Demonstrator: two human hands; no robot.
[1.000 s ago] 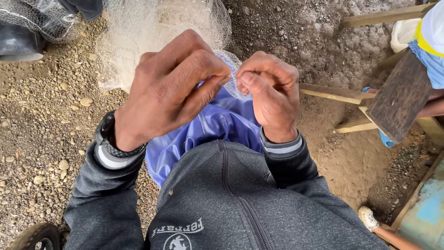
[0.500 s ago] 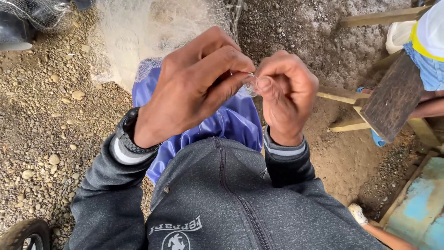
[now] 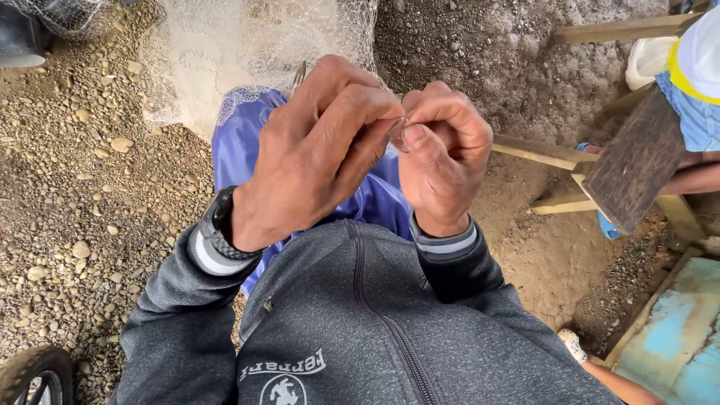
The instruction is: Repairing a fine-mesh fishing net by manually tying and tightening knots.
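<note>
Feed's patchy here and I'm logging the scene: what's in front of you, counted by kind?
Hands at work: 2, left hand and right hand, fingertips pinched together on fine net strands
Fishing net: 1, pale mesh
Blue-purple sheet: 1
Wristwatch: 1
Wooden frame: 1
Wheel: 1
Total: 7

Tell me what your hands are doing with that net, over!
Left hand and right hand raised together, fingertips pinching fine net. Net drapes over blue cloth on lap. Nothing between the hands.
</note>
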